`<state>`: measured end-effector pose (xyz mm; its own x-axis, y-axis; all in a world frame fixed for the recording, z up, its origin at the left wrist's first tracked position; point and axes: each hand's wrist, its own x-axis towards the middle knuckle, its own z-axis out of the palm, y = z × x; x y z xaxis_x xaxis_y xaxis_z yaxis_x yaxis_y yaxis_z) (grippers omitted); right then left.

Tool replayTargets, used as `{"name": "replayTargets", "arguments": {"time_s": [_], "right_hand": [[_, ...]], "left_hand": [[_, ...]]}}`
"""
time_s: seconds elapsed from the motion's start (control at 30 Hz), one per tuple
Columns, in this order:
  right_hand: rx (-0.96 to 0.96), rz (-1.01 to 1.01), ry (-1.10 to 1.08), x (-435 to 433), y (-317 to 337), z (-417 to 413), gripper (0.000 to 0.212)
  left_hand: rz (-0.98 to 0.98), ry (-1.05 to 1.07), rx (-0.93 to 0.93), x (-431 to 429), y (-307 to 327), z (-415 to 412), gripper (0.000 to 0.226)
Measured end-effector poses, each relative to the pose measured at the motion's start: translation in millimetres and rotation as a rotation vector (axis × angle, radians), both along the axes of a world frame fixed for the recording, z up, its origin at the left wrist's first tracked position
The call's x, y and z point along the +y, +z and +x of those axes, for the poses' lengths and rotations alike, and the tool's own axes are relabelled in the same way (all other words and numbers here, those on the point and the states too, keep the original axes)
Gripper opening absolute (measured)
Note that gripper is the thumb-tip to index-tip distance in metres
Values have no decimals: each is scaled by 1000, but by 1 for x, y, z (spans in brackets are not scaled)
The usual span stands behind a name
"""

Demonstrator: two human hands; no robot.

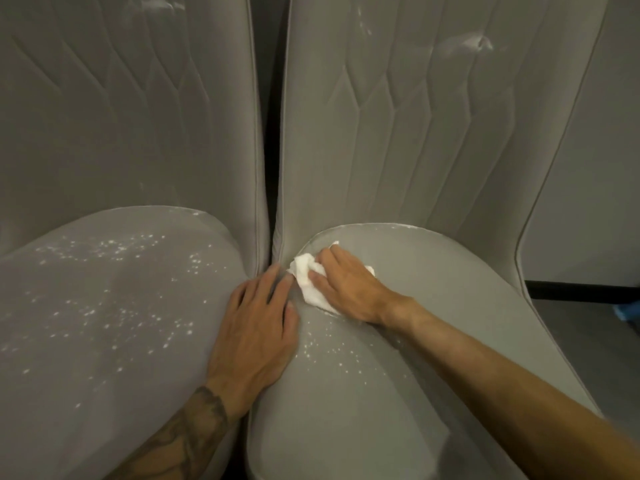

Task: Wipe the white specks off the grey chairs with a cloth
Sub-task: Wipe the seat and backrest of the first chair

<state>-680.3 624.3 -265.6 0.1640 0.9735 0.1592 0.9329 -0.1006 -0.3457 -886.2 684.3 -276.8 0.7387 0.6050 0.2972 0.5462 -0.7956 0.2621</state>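
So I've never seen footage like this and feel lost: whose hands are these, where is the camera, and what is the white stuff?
There is one picture, from a camera worn on a person's head, looking down at their own bare hands. Two grey chairs stand side by side. The left hand lies flat where the seats meet. The right hand holds a bunched white cloth against the right chair, near its back corner. White specks dot the left chair; fewer show on the right one.
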Motion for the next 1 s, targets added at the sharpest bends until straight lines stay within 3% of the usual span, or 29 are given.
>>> {"name": "replayTargets", "arguments": {"time_s": [0.17, 0.37, 0.5, 0.57, 0.63, 0.77, 0.83, 0.93, 1.0], "right_hand": [[-94, -22, -306, 12, 5, 29, 33], [-30, 24, -14, -32, 3, 15, 22], [-53, -43, -364, -57, 14, 81, 31], [-165, -102, -451, -57, 11, 80, 36], [-248, -115, -335, -55, 0, 53, 39], [-80, 25, -69, -83, 2, 22, 26], [-97, -14, -140, -92, 10, 48, 26], [-119, -104, -442, -97, 17, 82, 35], [-209, -104, -476, -93, 15, 71, 34]], "left_hand": [[-14, 6, 26, 0, 1, 1, 54], [-21, -5, 30, 3, 0, -2, 54], [-28, -16, 29, 2, -2, -1, 55], [-30, -10, 21, 2, -2, 1, 54], [-22, -9, 18, 2, -2, 1, 52], [-31, -13, 37, 2, 0, 0, 53], [-37, -12, 41, 0, 2, 1, 55], [-33, -14, 33, -1, 4, 1, 55], [-35, -14, 27, -2, 5, 1, 52]]}}
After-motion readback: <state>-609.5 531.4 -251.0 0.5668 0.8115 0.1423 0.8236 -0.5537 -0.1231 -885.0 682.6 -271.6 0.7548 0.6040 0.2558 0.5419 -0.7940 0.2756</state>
